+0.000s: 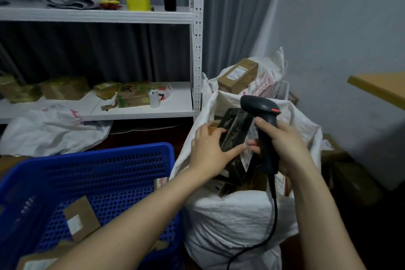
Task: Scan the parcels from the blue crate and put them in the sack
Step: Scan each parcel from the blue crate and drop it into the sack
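My left hand (pixel 210 149) holds a dark box-shaped parcel (pixel 235 129) over the open mouth of the white sack (pixel 236 215), fingers spread along its near side and thumb under its lower edge. Several parcels lie inside the sack beneath it. My right hand (pixel 282 144) grips the handle of a black barcode scanner (pixel 260 107), whose head points left and down over the parcel; its cable hangs down in front of the sack. The blue crate (pixel 105 173) stands at lower left with a few brown cardboard parcels (pixel 81 219) inside.
A white metal shelf (pixel 140 107) with boxes, a cup and bags stands behind the crate. A second white sack (pixel 269 76) holding a cardboard box sits behind the first. An empty sack (pixel 50 131) lies on the floor at left. A wooden tabletop corner (pixel 381 87) juts in at right.
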